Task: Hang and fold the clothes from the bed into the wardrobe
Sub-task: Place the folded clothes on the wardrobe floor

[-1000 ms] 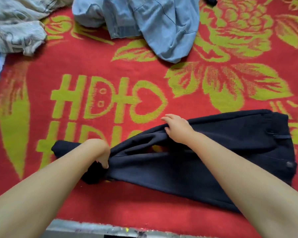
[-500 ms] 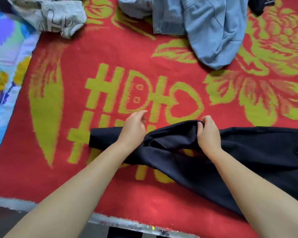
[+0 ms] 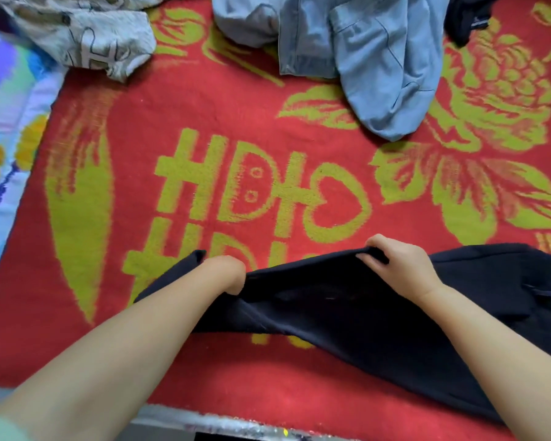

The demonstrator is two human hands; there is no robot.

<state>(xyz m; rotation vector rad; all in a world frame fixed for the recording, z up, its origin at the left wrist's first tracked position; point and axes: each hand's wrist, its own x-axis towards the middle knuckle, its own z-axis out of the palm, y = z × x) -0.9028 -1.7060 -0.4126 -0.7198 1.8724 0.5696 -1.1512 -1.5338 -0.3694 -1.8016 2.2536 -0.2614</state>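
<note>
Dark navy trousers (image 3: 357, 313) lie across the near part of the bed, waistband to the right. My right hand (image 3: 398, 265) pinches a raised fold along the far edge of the trousers, lifting it off the blanket. My left hand (image 3: 226, 273) is curled down into the leg fabric near the hem end, gripping it; its fingers are hidden under the cloth. A light blue denim garment (image 3: 363, 55) lies crumpled at the top middle. A pale patterned garment (image 3: 83, 30) sits bunched at the top left.
The bed is covered by a red blanket (image 3: 204, 100) with yellow-green flowers and characters. A colourful floral sheet (image 3: 4, 128) shows at the left edge. Another dark garment (image 3: 468, 17) lies at the top right. The metal bed edge (image 3: 178, 418) runs along the bottom.
My left hand went from flat on the leg to curled into the fabric. My right hand has lifted the fold higher, and the leg end has drawn in toward the middle.
</note>
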